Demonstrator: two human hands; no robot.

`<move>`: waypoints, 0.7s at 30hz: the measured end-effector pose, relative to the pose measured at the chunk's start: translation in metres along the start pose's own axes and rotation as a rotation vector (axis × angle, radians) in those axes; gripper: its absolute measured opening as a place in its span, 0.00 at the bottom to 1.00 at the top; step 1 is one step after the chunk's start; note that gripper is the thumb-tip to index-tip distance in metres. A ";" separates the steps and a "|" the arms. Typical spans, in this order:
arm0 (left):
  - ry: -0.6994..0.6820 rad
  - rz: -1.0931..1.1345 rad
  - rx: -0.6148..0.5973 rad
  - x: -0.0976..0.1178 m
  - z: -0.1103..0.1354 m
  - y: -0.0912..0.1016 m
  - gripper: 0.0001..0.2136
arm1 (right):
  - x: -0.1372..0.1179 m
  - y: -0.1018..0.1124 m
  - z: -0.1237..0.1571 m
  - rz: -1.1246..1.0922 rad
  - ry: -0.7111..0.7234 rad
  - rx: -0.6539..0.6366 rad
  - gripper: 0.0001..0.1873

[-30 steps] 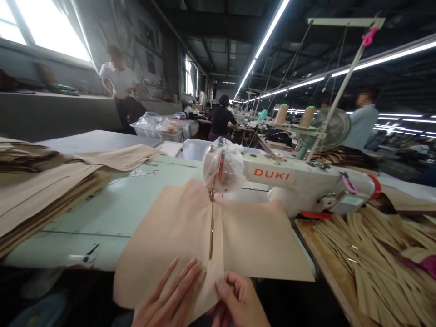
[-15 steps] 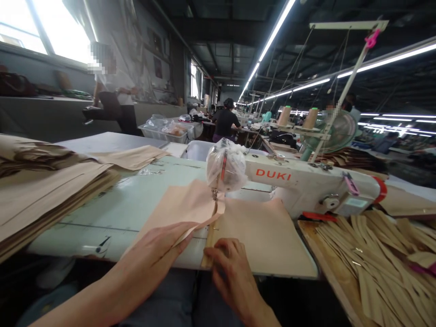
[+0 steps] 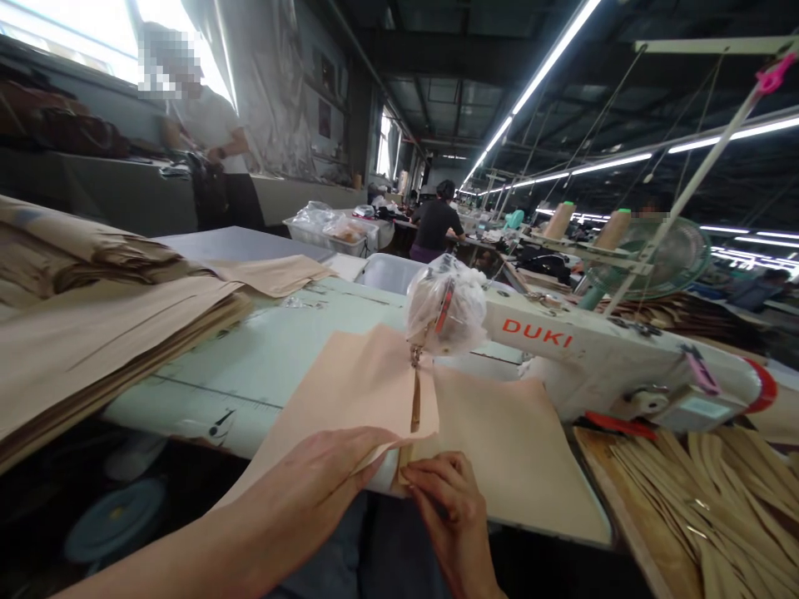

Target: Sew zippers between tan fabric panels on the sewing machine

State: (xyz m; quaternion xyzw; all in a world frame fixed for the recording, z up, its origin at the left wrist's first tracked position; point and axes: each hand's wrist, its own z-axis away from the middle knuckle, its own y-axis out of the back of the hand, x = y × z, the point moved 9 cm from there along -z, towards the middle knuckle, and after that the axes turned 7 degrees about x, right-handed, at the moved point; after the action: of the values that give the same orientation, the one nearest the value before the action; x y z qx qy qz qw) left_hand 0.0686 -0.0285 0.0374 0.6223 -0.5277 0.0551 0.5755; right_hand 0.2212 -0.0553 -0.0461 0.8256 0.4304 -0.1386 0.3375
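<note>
A beige fabric panel lies under the needle and presser foot of a white sewing machine. My left hand is closed on its near edge, thumb below and fingers on top, lifting that edge slightly. My right hand pinches the near end of a narrow tan strip at the table's front edge. The strip runs under the panel's edge toward the needle. To the right, another beige piece lies flat beneath the machine arm. Clear plastic wraps the machine's head.
Stacked beige fabric covers the left side. A wooden board at right bears many loose tan strips. Behind stand a plastic bin, thread cones and a fan. One person stands by the window; another sits ahead.
The view has shifted, so the scene sits farther right. The panel's near edge is lower and flatter over the strip. My right fingers have closed on the strip's end.
</note>
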 end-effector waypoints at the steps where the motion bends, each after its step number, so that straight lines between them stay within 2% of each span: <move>1: -0.018 -0.025 0.005 0.000 0.001 -0.001 0.16 | -0.001 0.000 0.000 0.010 0.004 -0.001 0.18; 4: -0.121 -0.150 0.058 -0.001 0.008 -0.003 0.17 | -0.006 -0.001 -0.001 0.062 0.035 -0.018 0.18; 7: -0.312 -0.319 0.126 0.006 0.020 -0.005 0.20 | -0.012 -0.003 0.000 0.138 0.094 -0.056 0.14; 9: -0.465 -0.434 0.111 0.013 0.028 -0.014 0.26 | -0.017 -0.002 0.003 0.158 0.180 -0.028 0.11; 11: -0.569 -0.539 0.078 0.017 0.033 -0.025 0.28 | -0.021 0.001 0.008 0.164 0.273 0.027 0.13; 14: -0.624 -0.622 0.039 0.017 0.032 -0.035 0.26 | -0.018 -0.002 0.018 0.212 0.354 0.035 0.14; 21: -0.599 -0.649 -0.045 0.017 0.024 -0.045 0.30 | -0.008 -0.009 0.031 0.243 0.293 0.033 0.15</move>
State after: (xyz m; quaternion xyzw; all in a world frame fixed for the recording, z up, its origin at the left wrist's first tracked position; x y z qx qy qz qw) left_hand 0.0951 -0.0667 0.0112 0.7317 -0.4496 -0.3228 0.3979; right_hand 0.2113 -0.0771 -0.0684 0.8883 0.3697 0.0180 0.2718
